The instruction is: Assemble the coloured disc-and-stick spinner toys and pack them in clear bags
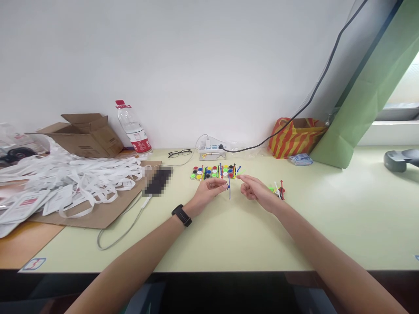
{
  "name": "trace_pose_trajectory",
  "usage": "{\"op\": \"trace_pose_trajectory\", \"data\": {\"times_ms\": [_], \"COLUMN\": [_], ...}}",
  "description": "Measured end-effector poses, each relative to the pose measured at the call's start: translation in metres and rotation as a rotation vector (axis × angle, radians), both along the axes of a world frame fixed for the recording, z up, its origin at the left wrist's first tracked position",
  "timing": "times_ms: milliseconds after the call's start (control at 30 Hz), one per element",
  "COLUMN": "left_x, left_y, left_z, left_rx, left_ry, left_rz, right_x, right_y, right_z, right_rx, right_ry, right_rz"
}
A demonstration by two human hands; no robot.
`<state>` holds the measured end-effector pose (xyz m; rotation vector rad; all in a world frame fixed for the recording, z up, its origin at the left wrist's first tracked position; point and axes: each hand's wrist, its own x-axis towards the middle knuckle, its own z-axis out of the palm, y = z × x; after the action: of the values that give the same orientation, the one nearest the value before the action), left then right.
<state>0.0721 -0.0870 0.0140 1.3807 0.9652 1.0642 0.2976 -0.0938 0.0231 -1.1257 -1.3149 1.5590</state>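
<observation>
Left grip [209, 191] on blue stick [229, 192]

Left grip [210, 190] pinched, right grip [259, 190] half-curled, forefinger [245, 177] extended leftward.

The blue stick [229, 192] looks plastic, the tabletop [209, 244] smooth, the bottle [135, 130] glossy plastic, the box [80, 144] matt cardboard, the straps [106, 168] cloth.

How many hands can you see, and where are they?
2. The left hand, just past the black wristwatch, pinches a thin blue stick. The right hand is to its right, not touching it. No other hands show.
</observation>
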Motion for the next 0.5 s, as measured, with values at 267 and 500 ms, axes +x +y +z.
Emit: {"op": "trace_pose_trajectory", "data": {"times_ms": [267, 500], "left_x": [-0.001, 0.002], "left_y": [0.002, -0.002], "left_z": [-0.002, 0.003], "left_rx": [0.009, -0.007], "left_ry": [-0.026, -0.012], "left_rz": [0.039, 0.010], "right_x": [0.009, 0.000], "right_y": [-0.009, -0.007], "right_z": [0.016, 0.011], "right_rx": [-0.049, 0.047], "right_ry": [0.141, 0.062], "right_rz": [0.301, 0.178]}}
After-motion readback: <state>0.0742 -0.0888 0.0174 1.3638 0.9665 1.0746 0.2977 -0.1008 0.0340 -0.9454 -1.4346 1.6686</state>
